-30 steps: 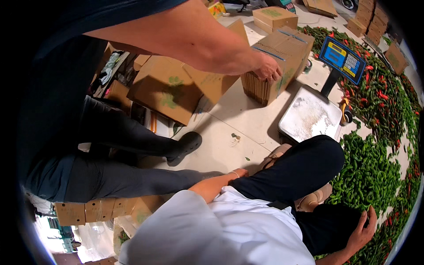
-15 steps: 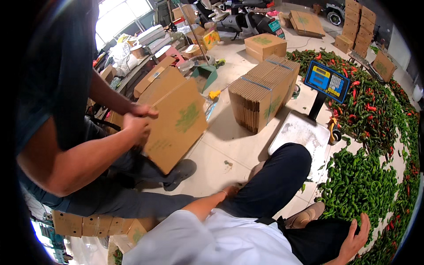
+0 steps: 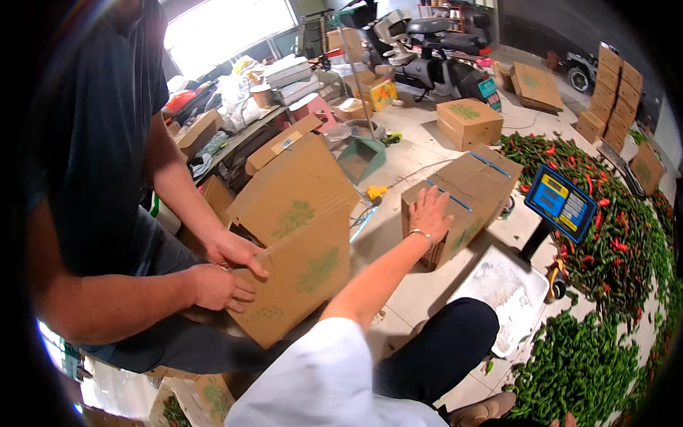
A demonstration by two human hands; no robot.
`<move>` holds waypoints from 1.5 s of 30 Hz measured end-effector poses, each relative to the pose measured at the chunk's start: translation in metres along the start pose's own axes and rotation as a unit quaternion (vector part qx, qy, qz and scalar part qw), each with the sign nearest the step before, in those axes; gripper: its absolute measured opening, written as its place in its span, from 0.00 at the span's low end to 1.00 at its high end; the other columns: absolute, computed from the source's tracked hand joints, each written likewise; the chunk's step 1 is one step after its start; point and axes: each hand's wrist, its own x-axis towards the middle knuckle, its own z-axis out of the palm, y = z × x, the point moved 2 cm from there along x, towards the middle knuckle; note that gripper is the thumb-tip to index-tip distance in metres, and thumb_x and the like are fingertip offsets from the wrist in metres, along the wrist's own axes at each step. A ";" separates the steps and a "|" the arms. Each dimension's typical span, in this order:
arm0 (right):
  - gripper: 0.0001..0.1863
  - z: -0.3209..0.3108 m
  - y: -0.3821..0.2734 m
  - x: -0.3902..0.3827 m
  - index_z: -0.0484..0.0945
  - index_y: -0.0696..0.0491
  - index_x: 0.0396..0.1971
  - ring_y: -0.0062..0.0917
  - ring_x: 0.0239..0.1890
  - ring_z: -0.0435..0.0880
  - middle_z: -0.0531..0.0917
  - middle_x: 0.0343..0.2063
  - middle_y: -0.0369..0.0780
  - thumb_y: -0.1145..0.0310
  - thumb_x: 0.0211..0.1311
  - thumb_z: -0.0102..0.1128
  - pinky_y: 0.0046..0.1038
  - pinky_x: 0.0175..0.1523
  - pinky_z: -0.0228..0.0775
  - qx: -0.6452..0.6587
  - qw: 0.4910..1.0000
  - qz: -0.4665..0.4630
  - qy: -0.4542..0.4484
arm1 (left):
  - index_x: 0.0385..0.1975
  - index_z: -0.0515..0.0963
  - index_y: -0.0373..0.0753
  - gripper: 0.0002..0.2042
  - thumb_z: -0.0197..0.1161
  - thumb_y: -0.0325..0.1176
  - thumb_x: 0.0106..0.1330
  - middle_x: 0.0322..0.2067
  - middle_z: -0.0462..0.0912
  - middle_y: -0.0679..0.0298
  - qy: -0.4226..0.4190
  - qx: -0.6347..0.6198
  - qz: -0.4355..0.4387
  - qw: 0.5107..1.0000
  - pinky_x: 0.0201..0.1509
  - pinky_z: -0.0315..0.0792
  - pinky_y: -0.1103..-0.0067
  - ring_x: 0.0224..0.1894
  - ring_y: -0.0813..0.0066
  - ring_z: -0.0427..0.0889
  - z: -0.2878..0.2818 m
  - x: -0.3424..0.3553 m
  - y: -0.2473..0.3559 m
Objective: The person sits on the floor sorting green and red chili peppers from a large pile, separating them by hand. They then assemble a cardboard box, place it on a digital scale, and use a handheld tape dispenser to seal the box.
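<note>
My left hand (image 3: 430, 215) reaches out with its fingers spread over the near end of a strapped bundle of flattened cardboard boxes (image 3: 475, 186). It appears to rest on the top beside a blue strap. Only the fingertips of my right hand (image 3: 564, 420) show at the lower edge, slightly apart, next to a heap of green peppers (image 3: 580, 366); nothing is visible in them. To the left, a co-worker's two hands (image 3: 231, 274) grip the edge of a partly unfolded cardboard box (image 3: 306, 263) with green leaf prints.
A platform scale (image 3: 491, 285) with a blue display (image 3: 560, 201) stands right of the bundle. Red and dark green peppers (image 3: 605, 256) cover the floor at right. Behind are a closed carton (image 3: 468, 122), a green dustpan (image 3: 361, 160), a scooter (image 3: 441, 67) and a cluttered table (image 3: 235, 135).
My left hand has moved from beside my leg up and forward to the bundle. My right hand has dropped almost out of view. The co-worker's box has opened out further, and the view has shifted.
</note>
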 end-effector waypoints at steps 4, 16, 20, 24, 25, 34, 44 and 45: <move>0.22 0.004 -0.019 0.020 0.73 0.58 0.47 0.45 0.52 0.70 0.75 0.46 0.51 0.55 0.63 0.48 0.38 0.56 0.61 0.013 0.999 0.015 -0.045 | 0.60 0.59 0.47 0.30 0.56 0.46 0.57 0.64 0.51 0.60 -0.082 0.069 -0.054 0.993 0.64 0.44 0.58 0.66 0.58 0.45 0.026 0.024 -0.014; 0.20 0.044 -0.040 0.067 0.76 0.57 0.44 0.40 0.44 0.76 0.78 0.43 0.47 0.57 0.62 0.50 0.34 0.49 0.66 0.025 0.992 -0.114 -0.049 | 0.62 0.51 0.42 0.31 0.53 0.40 0.59 0.24 0.73 0.58 0.294 -0.537 -0.283 0.738 0.28 0.70 0.62 0.20 0.64 0.72 -0.083 0.126 -0.129; 0.20 0.042 -0.041 0.066 0.77 0.56 0.42 0.40 0.42 0.77 0.79 0.41 0.45 0.54 0.63 0.49 0.35 0.46 0.68 0.061 0.990 -0.127 -0.018 | 0.43 0.62 0.40 0.13 0.49 0.36 0.61 0.25 0.77 0.60 0.353 -0.530 -0.345 0.689 0.19 0.66 0.73 0.18 0.70 0.72 -0.230 0.142 -0.238; 0.19 0.040 -0.034 0.064 0.78 0.56 0.41 0.38 0.40 0.79 0.80 0.39 0.45 0.56 0.62 0.51 0.34 0.44 0.70 0.078 0.990 -0.119 0.007 | 0.31 0.72 0.37 0.09 0.46 0.34 0.63 0.28 0.80 0.62 0.309 -0.524 -0.310 0.731 0.15 0.64 0.81 0.17 0.73 0.73 -0.262 0.146 -0.257; 0.18 0.039 -0.034 0.065 0.78 0.56 0.41 0.38 0.40 0.79 0.80 0.39 0.45 0.57 0.62 0.52 0.34 0.44 0.70 0.088 0.990 -0.110 -0.001 | 0.32 0.72 0.36 0.08 0.47 0.33 0.62 0.28 0.80 0.61 0.243 -0.544 -0.310 0.740 0.16 0.64 0.81 0.18 0.73 0.73 -0.249 0.154 -0.250; 0.16 0.035 -0.030 0.050 0.78 0.56 0.39 0.38 0.39 0.79 0.81 0.37 0.45 0.59 0.61 0.52 0.33 0.44 0.70 0.042 0.992 -0.115 0.027 | 0.52 0.55 0.39 0.21 0.49 0.38 0.62 0.22 0.76 0.56 0.000 -0.540 -0.306 0.784 0.13 0.63 0.80 0.16 0.72 0.73 -0.108 0.145 -0.064; 0.17 0.022 -0.007 0.031 0.78 0.55 0.41 0.36 0.40 0.79 0.81 0.38 0.44 0.58 0.62 0.52 0.33 0.45 0.69 0.075 0.996 -0.042 0.030 | 0.21 0.71 0.37 0.10 0.50 0.34 0.62 0.16 0.73 0.66 0.215 -0.540 -0.365 0.727 0.11 0.63 0.83 0.13 0.79 0.70 -0.236 0.173 -0.172; 0.17 0.022 -0.009 0.032 0.78 0.55 0.41 0.36 0.40 0.79 0.81 0.38 0.44 0.58 0.62 0.52 0.33 0.45 0.69 0.070 0.996 -0.043 0.027 | 0.21 0.72 0.37 0.11 0.50 0.34 0.62 0.16 0.74 0.66 0.207 -0.549 -0.360 0.726 0.12 0.64 0.83 0.13 0.79 0.69 -0.241 0.172 -0.171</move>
